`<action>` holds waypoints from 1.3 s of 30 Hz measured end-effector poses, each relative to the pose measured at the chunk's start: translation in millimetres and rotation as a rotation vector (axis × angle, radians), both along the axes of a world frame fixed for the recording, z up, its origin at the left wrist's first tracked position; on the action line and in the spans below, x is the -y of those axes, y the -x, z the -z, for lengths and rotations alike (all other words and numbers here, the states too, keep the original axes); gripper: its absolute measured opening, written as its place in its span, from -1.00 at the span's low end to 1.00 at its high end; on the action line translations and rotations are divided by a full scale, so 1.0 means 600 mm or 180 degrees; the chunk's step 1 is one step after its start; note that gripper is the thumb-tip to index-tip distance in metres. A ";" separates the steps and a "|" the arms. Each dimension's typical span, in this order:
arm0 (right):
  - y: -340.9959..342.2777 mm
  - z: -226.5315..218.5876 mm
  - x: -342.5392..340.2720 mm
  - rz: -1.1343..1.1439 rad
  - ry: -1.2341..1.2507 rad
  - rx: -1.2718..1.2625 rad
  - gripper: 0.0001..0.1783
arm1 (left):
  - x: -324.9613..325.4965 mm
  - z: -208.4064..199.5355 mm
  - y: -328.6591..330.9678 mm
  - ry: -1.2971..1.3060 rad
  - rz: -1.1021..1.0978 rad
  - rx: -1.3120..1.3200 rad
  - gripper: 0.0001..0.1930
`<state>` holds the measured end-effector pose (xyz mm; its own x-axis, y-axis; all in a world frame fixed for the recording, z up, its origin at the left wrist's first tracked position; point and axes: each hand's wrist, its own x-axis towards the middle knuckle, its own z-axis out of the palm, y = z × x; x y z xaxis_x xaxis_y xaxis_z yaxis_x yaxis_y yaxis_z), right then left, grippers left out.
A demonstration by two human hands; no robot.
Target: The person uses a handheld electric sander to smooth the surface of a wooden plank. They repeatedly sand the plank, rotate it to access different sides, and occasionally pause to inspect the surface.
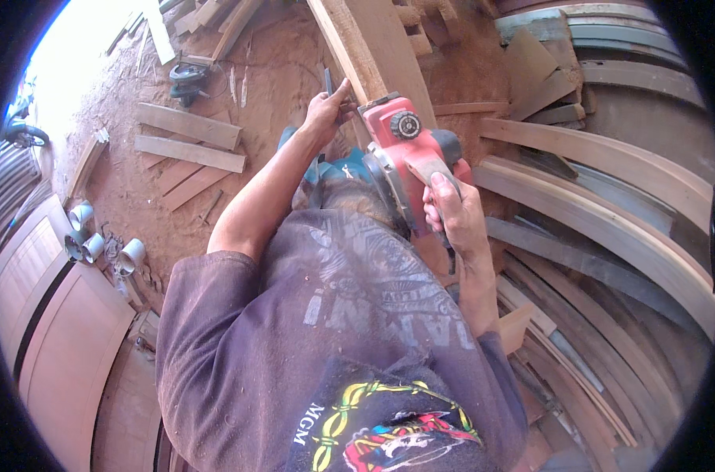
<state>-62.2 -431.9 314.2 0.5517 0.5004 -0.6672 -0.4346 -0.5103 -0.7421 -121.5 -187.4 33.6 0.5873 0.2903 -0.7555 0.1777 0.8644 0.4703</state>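
Observation:
My right hand [456,212] is wrapped round the rear handle of a red electric hand planer [393,134] with a black knob on top. The planer's front lies at the near end of a long pale timber beam [363,59], which runs away from me. To the left of the beam, my left hand [330,112] is closed round a thin dark-grey stick [328,81] that pokes up past the fingers. What kind of tool the stick is, I cannot tell. The planer hides its own underside and the wood beneath it.
Long boards [601,212] are stacked along the right. Short offcuts [190,141] lie on the reddish dirt floor at left, near a dark power tool [187,81]. White cups [131,254] and wooden panels [74,346] stand at the lower left. A motorcycle wheel [27,135] shows farther off.

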 end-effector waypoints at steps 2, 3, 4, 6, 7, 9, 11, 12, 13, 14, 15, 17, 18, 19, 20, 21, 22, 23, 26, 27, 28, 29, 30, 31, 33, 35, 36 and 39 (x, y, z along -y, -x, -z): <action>-0.007 0.001 -0.021 0.0023 -0.0015 -0.0020 -0.51 | 0.001 -0.009 0.001 0.0038 0.0057 0.0031 -0.54; -0.010 0.002 -0.030 0.0015 -0.0027 -0.0010 -0.51 | 0.002 -0.012 0.000 0.0023 0.0024 -0.0030 -0.59; -0.014 0.004 -0.038 0.0011 -0.0040 0.0000 -0.50 | 0.008 -0.016 -0.004 0.0009 -0.0006 -0.0091 -0.63; -0.023 0.002 -0.051 -0.0019 -0.0053 0.0005 -0.49 | 0.004 -0.006 0.003 0.0053 0.0115 0.0037 -0.57; -0.027 0.001 -0.056 -0.0040 -0.0055 -0.0005 -0.49 | 0.007 -0.001 0.003 0.0048 0.0060 0.0048 -0.57; -0.032 0.001 -0.065 -0.0060 -0.0064 -0.0005 -0.49 | 0.017 0.000 0.002 0.0035 -0.0027 0.0068 -0.57; -0.039 0.003 -0.080 -0.0082 -0.0082 0.0026 -0.50 | 0.022 0.009 0.002 0.0005 -0.0059 0.0108 -0.57; -0.042 0.005 -0.087 -0.0082 -0.0094 0.0055 -0.49 | 0.023 0.017 0.003 -0.0012 -0.0078 0.0131 -0.57; -0.046 0.008 -0.096 -0.0087 -0.0106 0.0083 -0.49 | 0.023 0.025 0.005 -0.0023 0.0035 0.0152 -0.56; -0.050 0.011 -0.102 -0.0078 -0.0118 0.0115 -0.49 | 0.020 0.017 0.005 -0.0034 0.0162 0.0176 -0.55; -0.054 0.011 -0.108 -0.0089 -0.0121 0.0114 -0.51 | 0.018 0.010 0.006 -0.0046 0.0285 0.0200 -0.54; -0.064 0.007 -0.126 -0.0136 -0.0133 0.0111 -0.52 | 0.025 0.005 0.006 -0.0141 0.0308 0.0094 -0.55; -0.070 0.007 -0.137 -0.0133 -0.0142 0.0120 -0.51 | 0.028 0.008 0.007 -0.0118 0.0290 0.0109 -0.55; -0.075 0.008 -0.150 -0.0130 -0.0152 0.0127 -0.49 | 0.029 0.012 0.009 -0.0095 0.0271 0.0122 -0.56; -0.083 0.008 -0.165 -0.0095 -0.0154 0.0147 -0.47 | 0.030 0.010 0.009 -0.0123 0.0346 0.0260 -0.57; -0.091 0.010 -0.183 -0.0174 -0.0216 0.0242 -0.47 | 0.032 -0.003 0.009 -0.0106 0.0288 0.0223 -0.66; -0.101 0.011 -0.207 -0.0249 -0.0279 0.0337 -0.47 | 0.035 -0.015 0.006 -0.0090 0.0233 0.0185 -0.74; -0.112 0.010 -0.236 -0.0307 -0.0334 0.0435 -0.46 | 0.034 -0.025 0.003 -0.0067 0.0195 0.0149 -0.82; -0.168 0.025 -0.340 -0.0438 -0.0574 0.0467 -0.43 | 0.019 -0.010 0.007 0.0103 0.0309 0.0032 -0.63; -0.182 0.030 -0.360 -0.0432 -0.0614 0.0513 -0.42 | 0.016 -0.024 0.009 0.0190 0.0417 -0.0042 -0.56; -0.176 0.014 -0.362 -0.0439 -0.0599 0.0505 -0.46 | 0.017 -0.043 0.003 -0.0043 0.0245 -0.0020 -0.55; -0.179 0.000 -0.372 -0.0535 -0.0627 0.0501 -0.47 | 0.013 -0.036 0.002 -0.0054 0.0291 0.0015 -0.56; -0.180 -0.009 -0.374 -0.0622 -0.0650 0.0505 -0.46 | 0.011 -0.028 0.004 -0.0063 0.0347 0.0056 -0.57; -0.178 -0.011 -0.363 -0.0567 -0.0703 0.0620 -0.44 | 0.006 -0.021 0.005 -0.0071 0.0412 0.0101 -0.57; -0.138 -0.002 -0.299 -0.0501 -0.0654 0.0736 -0.31 | 0.012 0.010 0.013 -0.0035 0.0250 0.0235 -0.70; -0.106 0.012 -0.210 -0.0519 -0.0683 0.0722 -0.33 | 0.008 -0.018 0.010 -0.0075 0.0335 0.0380 -0.72; -0.086 0.009 -0.166 -0.0491 -0.0528 0.0705 -0.36 | 0.006 -0.018 0.009 -0.0103 0.0393 0.0306 -0.71; -0.033 -0.004 -0.021 -0.0359 -0.0016 0.0198 -0.48 | -0.003 -0.022 0.003 -0.0165 0.0493 0.0071 -0.67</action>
<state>-42.1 -419.1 316.9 0.5321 0.5647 -0.6308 -0.3277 -0.5496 -0.7685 -123.1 -185.8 46.9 0.6445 0.2332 -0.7282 0.2959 0.8021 0.5188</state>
